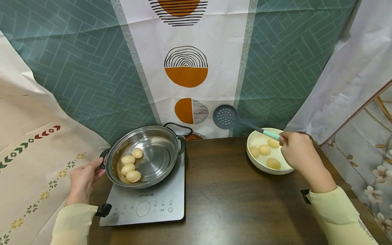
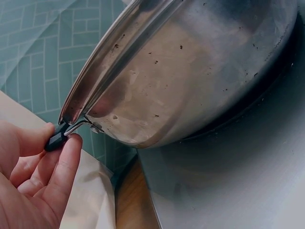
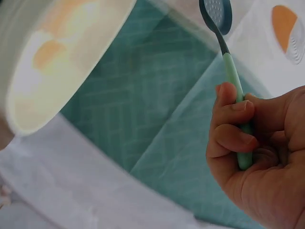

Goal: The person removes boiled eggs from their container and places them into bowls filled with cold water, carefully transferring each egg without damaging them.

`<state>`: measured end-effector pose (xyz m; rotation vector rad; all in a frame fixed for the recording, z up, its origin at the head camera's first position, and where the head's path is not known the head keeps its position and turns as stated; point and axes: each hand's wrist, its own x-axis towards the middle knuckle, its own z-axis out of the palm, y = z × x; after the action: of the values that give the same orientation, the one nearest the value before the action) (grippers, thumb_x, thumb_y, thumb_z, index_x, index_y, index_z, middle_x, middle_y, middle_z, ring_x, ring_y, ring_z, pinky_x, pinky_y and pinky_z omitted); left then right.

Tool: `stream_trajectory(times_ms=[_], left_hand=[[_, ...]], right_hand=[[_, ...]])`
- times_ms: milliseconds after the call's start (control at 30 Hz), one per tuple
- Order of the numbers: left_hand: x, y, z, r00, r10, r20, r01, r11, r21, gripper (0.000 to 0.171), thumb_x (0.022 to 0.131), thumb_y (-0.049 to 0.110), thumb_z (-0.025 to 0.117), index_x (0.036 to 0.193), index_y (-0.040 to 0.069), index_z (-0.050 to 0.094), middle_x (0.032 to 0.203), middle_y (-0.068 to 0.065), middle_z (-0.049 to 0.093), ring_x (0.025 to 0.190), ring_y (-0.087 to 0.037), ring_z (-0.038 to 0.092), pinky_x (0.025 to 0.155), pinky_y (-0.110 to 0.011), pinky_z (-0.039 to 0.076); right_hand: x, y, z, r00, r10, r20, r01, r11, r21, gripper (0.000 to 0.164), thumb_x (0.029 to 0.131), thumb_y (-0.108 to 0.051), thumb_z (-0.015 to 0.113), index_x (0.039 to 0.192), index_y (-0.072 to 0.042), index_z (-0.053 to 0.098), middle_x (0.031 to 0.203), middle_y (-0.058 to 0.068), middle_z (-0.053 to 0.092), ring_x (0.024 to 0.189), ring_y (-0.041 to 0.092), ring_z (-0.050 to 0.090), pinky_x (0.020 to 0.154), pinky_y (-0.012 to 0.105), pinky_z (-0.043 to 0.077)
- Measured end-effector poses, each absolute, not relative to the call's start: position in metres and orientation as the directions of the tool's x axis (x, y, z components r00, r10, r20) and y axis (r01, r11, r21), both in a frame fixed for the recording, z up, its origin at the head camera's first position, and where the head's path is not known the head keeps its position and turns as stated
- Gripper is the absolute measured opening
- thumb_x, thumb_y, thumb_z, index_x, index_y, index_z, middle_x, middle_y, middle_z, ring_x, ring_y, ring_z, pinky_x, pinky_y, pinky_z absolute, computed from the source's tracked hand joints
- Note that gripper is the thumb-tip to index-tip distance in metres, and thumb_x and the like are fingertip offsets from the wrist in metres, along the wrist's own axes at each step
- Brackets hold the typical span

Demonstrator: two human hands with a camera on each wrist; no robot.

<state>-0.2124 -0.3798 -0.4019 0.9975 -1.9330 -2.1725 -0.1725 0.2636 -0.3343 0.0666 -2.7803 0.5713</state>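
Observation:
A wide steel pan (image 1: 156, 160) sits over the induction cooker, with several pale yellow, egg-shaped pieces (image 1: 128, 169) grouped in its left side. My left hand (image 1: 82, 178) pinches the pan's black side handle (image 2: 56, 140) between thumb and fingers. On the right, my right hand (image 1: 298, 151) grips the mint-green handle (image 3: 232, 71) of a slotted spoon (image 1: 225, 116), fingers curled around it. The spoon's grey perforated head is raised to the left, with nothing on it. Below the handle stands a cream bowl (image 1: 256, 165) holding several more yellow rounded pieces (image 1: 273, 163).
The silver induction cooker (image 1: 165, 200) has its control panel toward me, and a black cord (image 1: 183, 127) runs behind the pan. Brown wooden tabletop (image 1: 214, 190) lies between cooker and bowl. Patterned cloth (image 1: 190, 92) hangs at the back; more fabric closes both sides.

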Motion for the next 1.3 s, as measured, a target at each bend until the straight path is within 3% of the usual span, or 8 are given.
stream_trajectory(times_ms=[100, 333, 733, 833, 1033, 1300], left_hand=[[-0.213, -0.379, -0.401, -0.786, -0.457, -0.416, -0.360, -0.208, 0.909, 0.008, 0.074, 0.022, 0.080, 0.076, 0.018, 0.073, 0.067, 0.002, 0.069, 0.060, -0.013, 0.069, 0.065, -0.027, 0.061], [-0.213, -0.379, -0.403, -0.795, -0.456, -0.400, -0.342, -0.207, 0.917, 0.008, 0.074, 0.021, 0.080, 0.078, 0.018, 0.074, 0.068, 0.003, 0.070, 0.061, -0.012, 0.069, 0.067, -0.028, 0.060], [-0.211, -0.378, -0.403, -0.793, -0.463, -0.396, -0.331, -0.219, 0.918, 0.007, 0.074, 0.019, 0.080, 0.075, 0.017, 0.074, 0.066, 0.001, 0.069, 0.059, -0.014, 0.069, 0.064, -0.029, 0.061], [-0.212, -0.377, -0.402, -0.797, -0.456, -0.395, -0.328, -0.222, 0.918, 0.006, 0.075, 0.018, 0.080, 0.076, 0.017, 0.074, 0.066, 0.001, 0.070, 0.059, -0.014, 0.069, 0.063, -0.029, 0.061], [-0.212, -0.377, -0.402, -0.790, -0.457, -0.410, -0.343, -0.225, 0.912, 0.006, 0.074, 0.020, 0.080, 0.075, 0.018, 0.074, 0.067, 0.002, 0.070, 0.060, -0.014, 0.069, 0.062, -0.029, 0.061], [-0.213, -0.378, -0.404, -0.794, -0.449, -0.409, -0.332, -0.243, 0.911, 0.006, 0.074, 0.018, 0.080, 0.074, 0.017, 0.074, 0.066, 0.001, 0.070, 0.059, -0.015, 0.069, 0.062, -0.030, 0.060]], right_hand=[[-0.179, 0.245, -0.331, -0.953, -0.004, 0.302, -0.127, 0.912, -0.390, 0.023, 0.095, -0.010, 0.045, 0.076, -0.009, 0.060, 0.064, 0.005, 0.050, 0.056, 0.021, 0.042, 0.047, 0.026, 0.031], [-0.193, 0.200, -0.326, -0.937, -0.085, 0.340, -0.222, 0.893, -0.391, 0.018, 0.092, -0.005, 0.048, 0.090, -0.003, 0.066, 0.070, 0.005, 0.057, 0.062, 0.020, 0.047, 0.053, 0.027, 0.038], [-0.201, 0.127, -0.339, -0.901, -0.192, 0.389, -0.336, 0.876, -0.347, 0.019, 0.090, -0.004, 0.052, 0.074, -0.007, 0.062, 0.063, 0.003, 0.050, 0.058, 0.018, 0.048, 0.050, 0.029, 0.044], [-0.199, 0.111, -0.341, -0.880, -0.225, 0.419, -0.376, 0.868, -0.325, 0.019, 0.087, -0.001, 0.054, 0.070, -0.008, 0.059, 0.062, 0.002, 0.050, 0.058, 0.017, 0.049, 0.050, 0.030, 0.045], [-0.195, 0.085, -0.347, -0.849, -0.295, 0.439, -0.432, 0.866, -0.252, 0.012, 0.077, 0.004, 0.057, 0.079, -0.006, 0.063, 0.071, 0.004, 0.058, 0.063, 0.020, 0.058, 0.055, 0.034, 0.052], [-0.191, 0.058, -0.360, -0.825, -0.391, 0.407, -0.486, 0.859, -0.160, 0.012, 0.070, 0.003, 0.061, 0.076, -0.007, 0.059, 0.068, 0.002, 0.051, 0.059, 0.016, 0.052, 0.051, 0.027, 0.048]])
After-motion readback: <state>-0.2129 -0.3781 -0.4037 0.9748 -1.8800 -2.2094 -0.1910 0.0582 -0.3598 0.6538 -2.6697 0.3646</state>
